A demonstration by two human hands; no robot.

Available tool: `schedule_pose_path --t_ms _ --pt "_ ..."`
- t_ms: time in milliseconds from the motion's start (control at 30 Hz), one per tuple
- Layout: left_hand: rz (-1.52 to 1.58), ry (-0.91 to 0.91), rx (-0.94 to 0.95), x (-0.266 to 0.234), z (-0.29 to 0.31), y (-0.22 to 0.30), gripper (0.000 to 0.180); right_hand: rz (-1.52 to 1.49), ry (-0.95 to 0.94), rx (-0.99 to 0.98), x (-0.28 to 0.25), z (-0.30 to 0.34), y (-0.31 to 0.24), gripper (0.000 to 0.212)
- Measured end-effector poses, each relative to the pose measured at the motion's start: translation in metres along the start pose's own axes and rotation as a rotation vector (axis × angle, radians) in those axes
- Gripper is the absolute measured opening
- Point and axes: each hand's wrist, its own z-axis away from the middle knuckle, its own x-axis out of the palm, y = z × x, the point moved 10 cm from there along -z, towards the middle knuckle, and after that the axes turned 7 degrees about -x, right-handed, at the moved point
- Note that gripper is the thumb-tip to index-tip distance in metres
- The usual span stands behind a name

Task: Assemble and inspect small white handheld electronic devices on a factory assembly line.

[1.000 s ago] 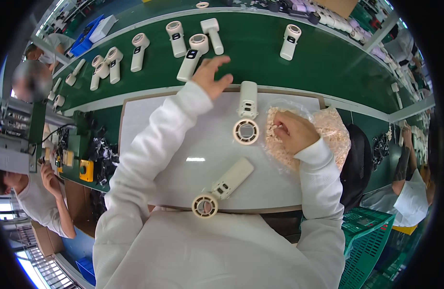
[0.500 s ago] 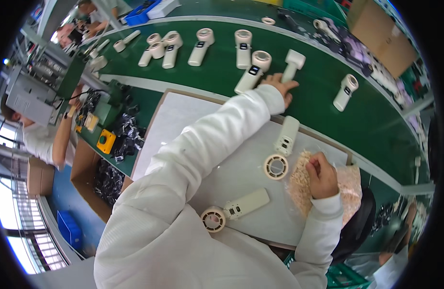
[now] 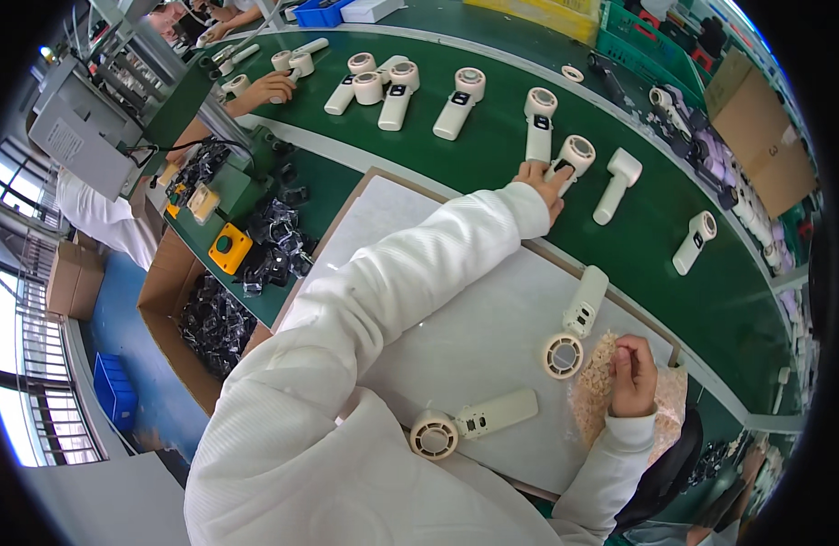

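Observation:
Across the green work surface my left hand (image 3: 542, 188) reaches out, its fingers closed over the handle of a cream handheld fan (image 3: 578, 151). Most of that handle is hidden under the hand. Just right of it lies another fan (image 3: 617, 187), face down. My right hand (image 3: 634, 375) is closed above a clear bag of small cream parts (image 3: 594, 387); what its fingers hold, if anything, cannot be made out. On the white board (image 3: 474, 314) in front of me lie two fans with ring-shaped heads: one (image 3: 585, 305) beside the bag, the other (image 3: 499, 413) close to my body.
Several more fans, such as one (image 3: 460, 102), stretch along the green surface (image 3: 492, 168). At the far left, a co-worker's hand (image 3: 272, 88) touches a fan. A yellow button box (image 3: 229, 248) and black parts (image 3: 278, 241) sit left of the board. A cardboard box (image 3: 756, 132) stands far right.
My left hand has moved left, from beside the face-down fan onto the neighbouring fan's handle. The whole view has shifted. A co-worker's hand now reaches in at far left. My right hand stays by the bag.

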Motion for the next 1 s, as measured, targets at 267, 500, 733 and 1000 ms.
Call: schedule_pose_path --t_ms 267,500,733,1000 --pt "-0.142 0.513 -0.124 -0.187 -0.057 -0.123 0.037 -0.095 -0.003 -0.023 0.001 -0.001 0.006 0.012" --pt "-0.69 0.04 -0.734 -0.186 -0.076 -0.307 0.053 -0.186 0.038 0.02 -0.009 -0.004 0.032 0.014" --pt "-0.395 0.126 -0.658 -0.182 -0.072 -0.313 0.054 -0.207 0.034 0.076 -0.009 -0.011 0.031 0.011" --pt "-0.015 0.309 -0.012 -0.268 -0.002 -0.206 0.051 -0.069 0.203 -0.148 -0.054 -0.01 0.01 0.012"
